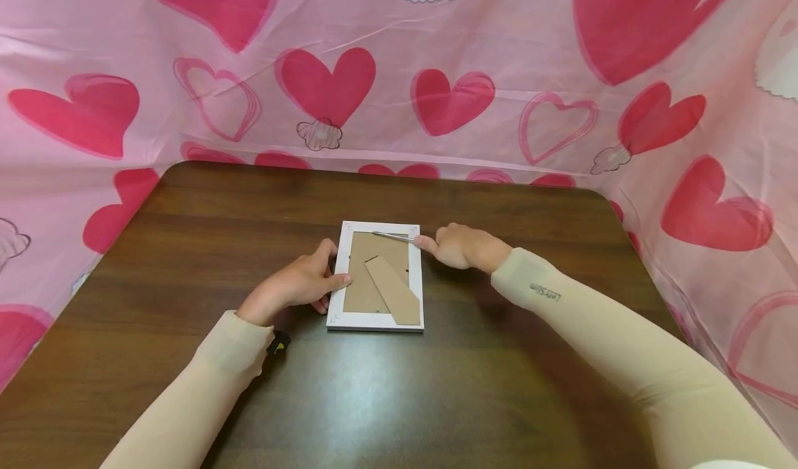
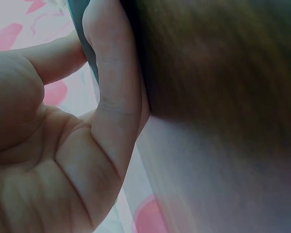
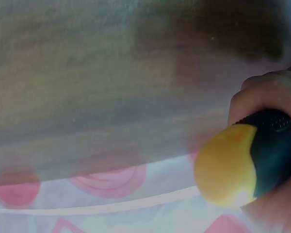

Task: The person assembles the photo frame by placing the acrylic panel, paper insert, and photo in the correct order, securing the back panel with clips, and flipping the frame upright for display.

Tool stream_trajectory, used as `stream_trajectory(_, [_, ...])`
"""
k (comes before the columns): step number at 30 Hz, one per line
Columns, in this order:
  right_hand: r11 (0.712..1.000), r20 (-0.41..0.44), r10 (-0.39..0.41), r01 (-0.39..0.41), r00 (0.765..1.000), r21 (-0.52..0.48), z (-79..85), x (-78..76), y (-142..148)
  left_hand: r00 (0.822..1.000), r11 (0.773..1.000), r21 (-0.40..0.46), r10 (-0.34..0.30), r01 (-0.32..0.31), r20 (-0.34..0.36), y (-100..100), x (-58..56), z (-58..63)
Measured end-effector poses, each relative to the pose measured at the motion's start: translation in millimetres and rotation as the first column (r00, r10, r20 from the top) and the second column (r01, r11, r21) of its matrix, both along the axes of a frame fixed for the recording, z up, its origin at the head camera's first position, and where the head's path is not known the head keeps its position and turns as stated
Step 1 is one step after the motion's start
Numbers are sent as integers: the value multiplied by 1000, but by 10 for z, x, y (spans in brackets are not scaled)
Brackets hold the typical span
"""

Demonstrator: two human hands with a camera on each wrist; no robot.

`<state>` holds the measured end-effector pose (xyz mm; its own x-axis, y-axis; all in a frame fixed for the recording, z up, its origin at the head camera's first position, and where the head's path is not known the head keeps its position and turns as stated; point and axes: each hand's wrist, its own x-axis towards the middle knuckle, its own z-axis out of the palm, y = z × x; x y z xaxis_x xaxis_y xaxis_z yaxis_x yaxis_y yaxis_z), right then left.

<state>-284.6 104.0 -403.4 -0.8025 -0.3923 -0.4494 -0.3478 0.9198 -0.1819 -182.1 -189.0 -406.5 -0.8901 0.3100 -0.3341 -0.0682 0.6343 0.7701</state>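
A white picture frame (image 1: 366, 321) lies face down on the table, its brown backing board (image 1: 360, 292) and angled easel stand (image 1: 393, 290) showing. My left hand (image 1: 298, 279) grips the frame's left side, thumb on top of the border and fingers along the edge. In my right hand (image 1: 463, 246) is a screwdriver (image 1: 395, 237); its thin metal shaft crosses the upper right border, with the tip at the top of the backing board. The right wrist view shows the yellow and black end of its handle (image 3: 228, 165) sticking out of the fist.
The dark wooden table (image 1: 530, 400) has rounded far corners. Behind and at both sides hangs a pink cloth (image 1: 393, 53) printed with hearts. Small dark tabs sit along the edge of the backing board.
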Motion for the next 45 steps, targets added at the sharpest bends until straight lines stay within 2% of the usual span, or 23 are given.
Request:
stream_trajectory(15, [999,-91,20,-15,996,48,67,48,-18,1000,1000,15,-10,10,-5,3,-33,32])
stream_trajectory(23, [999,-153,29,-23,988,45,30,85,-26,1000,999,34,-6,6,8,4,-13,37])
stream_trajectory(31, [998,-296,54,-42,954,47,-52,177,-23,1000,1000,26,-10,10,-3,3,-6,36])
stream_trajectory(35, [997,-316,70,-53,946,62,-48,212,-56,1000,1000,26,-9,9,-5,-8,-7,30])
stream_trajectory(41, [995,-374,90,-67,923,74,-55,240,-94,1000,1000,19,9,-9,2,-30,-2,3])
stream_trajectory(45, [997,-360,74,-60,930,50,-103,276,-60,1000,1000,21,10,-10,17,-18,8,-27])
